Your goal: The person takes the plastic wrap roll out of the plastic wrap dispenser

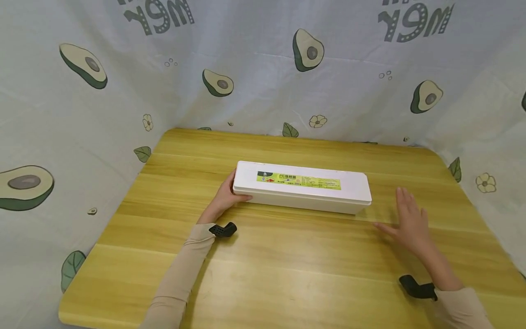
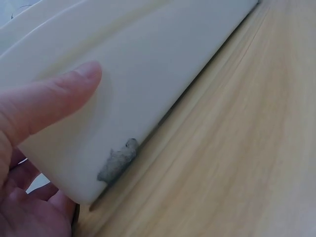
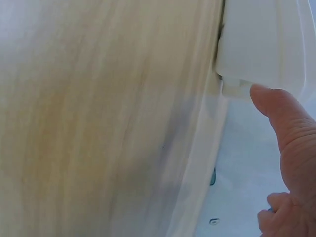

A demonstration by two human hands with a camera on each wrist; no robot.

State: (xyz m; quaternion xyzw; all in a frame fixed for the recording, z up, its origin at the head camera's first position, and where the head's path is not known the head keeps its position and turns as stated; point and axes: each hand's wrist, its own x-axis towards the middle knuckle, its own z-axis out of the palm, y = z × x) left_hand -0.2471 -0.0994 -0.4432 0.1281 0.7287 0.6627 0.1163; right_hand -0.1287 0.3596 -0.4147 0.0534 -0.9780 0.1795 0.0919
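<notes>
A long white cling film box (image 1: 302, 201) with a green and yellow label (image 1: 299, 180) on its lid lies on the table. At its left end my left hand (image 1: 228, 191) grips it, thumb on the front side and the other fingers round the end, partly hidden. In the left wrist view the thumb (image 2: 59, 98) presses the box's white side (image 2: 143, 64), which has a grey patch (image 2: 118, 160) low near the corner. My right hand (image 1: 411, 224) is apart from the box, off its right end, fingers straight and thumb spread towards it.
The wooden table (image 1: 287, 265) has rounded corners. Behind it and at both sides hangs a pale curtain (image 1: 255, 41) printed with avocados, leaves and flowers. A black camera mount is on the left wrist (image 1: 223, 230) and another on the right wrist (image 1: 417, 288).
</notes>
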